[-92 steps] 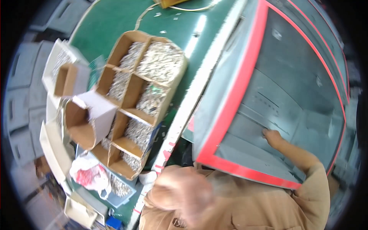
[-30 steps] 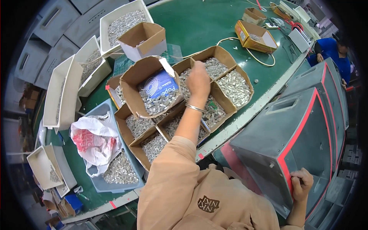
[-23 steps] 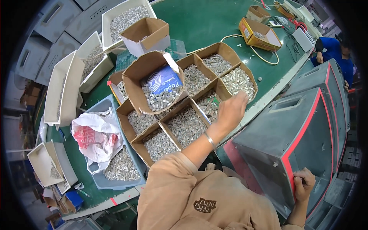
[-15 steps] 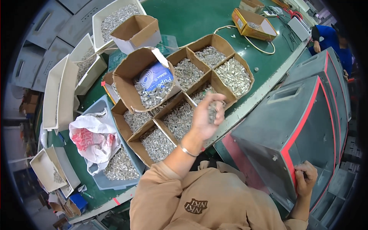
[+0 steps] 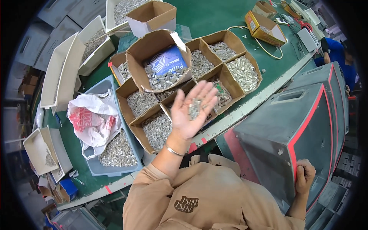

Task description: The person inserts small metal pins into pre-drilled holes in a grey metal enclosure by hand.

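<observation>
My left hand (image 5: 188,124) is palm up above the cardboard box, its fingers spread. A small heap of silvery cylindrical pieces (image 5: 194,109) rests in the palm. Beneath it the divided cardboard box (image 5: 140,124) has several compartments filled with similar pieces; my hand and wrist cover part of the front ones. A smaller cardboard carton (image 5: 138,50), with more pieces and a blue printed panel inside, sits on top of the dividers. At the right, my right hand (image 5: 305,176) has its fingers curled over the red-taped edge of a grey cabinet (image 5: 268,134).
Left of the box stands a blue tub (image 5: 115,172) with pieces and a white plastic bag (image 5: 92,120). White bins (image 5: 61,73) line the left side. A yellow carton (image 5: 264,28) and cables lie on the green table (image 5: 207,19). A person in blue (image 5: 337,53) is at the far right.
My left hand has turned from half-curled to palm up with fingers spread, showing the pieces, and has shifted left. The right hand keeps its hold; the whole view has shifted slightly.
</observation>
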A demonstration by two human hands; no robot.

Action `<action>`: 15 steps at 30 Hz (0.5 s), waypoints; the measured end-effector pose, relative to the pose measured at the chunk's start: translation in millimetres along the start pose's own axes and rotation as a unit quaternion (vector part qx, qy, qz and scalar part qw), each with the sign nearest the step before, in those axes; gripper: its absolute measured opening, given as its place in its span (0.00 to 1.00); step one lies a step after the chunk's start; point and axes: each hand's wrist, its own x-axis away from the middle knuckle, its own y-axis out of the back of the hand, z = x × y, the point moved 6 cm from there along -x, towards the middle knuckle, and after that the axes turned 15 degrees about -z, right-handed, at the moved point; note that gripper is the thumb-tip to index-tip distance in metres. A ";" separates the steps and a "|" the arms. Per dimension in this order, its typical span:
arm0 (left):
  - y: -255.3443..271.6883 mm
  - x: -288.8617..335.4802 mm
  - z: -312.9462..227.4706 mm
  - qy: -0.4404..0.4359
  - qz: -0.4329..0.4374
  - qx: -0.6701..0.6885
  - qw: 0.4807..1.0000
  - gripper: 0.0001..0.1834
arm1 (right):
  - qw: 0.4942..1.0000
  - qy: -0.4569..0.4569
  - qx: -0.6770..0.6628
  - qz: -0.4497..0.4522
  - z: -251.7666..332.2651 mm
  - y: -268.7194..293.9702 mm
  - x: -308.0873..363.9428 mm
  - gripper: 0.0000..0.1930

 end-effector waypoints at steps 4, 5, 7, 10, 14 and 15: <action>-10.5 24.7 -37.6 -0.236 0.028 -0.178 0.955 0.32 | 1.000 -0.012 0.020 -0.013 -5.3 4.5 1.8 0.04; -15.0 27.4 -37.1 -0.288 0.024 -0.235 0.928 0.32 | 1.000 -0.010 0.016 -0.013 -6.8 6.7 1.6 0.04; -6.5 23.2 -38.2 -0.424 0.056 -0.578 0.695 0.26 | 0.999 0.009 0.036 -0.029 -5.8 11.1 4.6 0.04; 17.7 19.9 -20.9 -0.403 -0.065 -0.894 0.184 0.20 | 0.999 0.023 0.036 -0.021 -2.4 7.2 2.1 0.03; -6.3 44.9 -18.2 -0.527 -0.034 -0.794 0.300 0.15 | 0.999 0.023 0.028 -0.020 4.6 2.2 1.2 0.03; -14.4 48.3 -20.2 -0.529 -0.029 -0.794 0.300 0.15 | 0.999 0.028 0.030 -0.020 7.0 1.0 1.0 0.03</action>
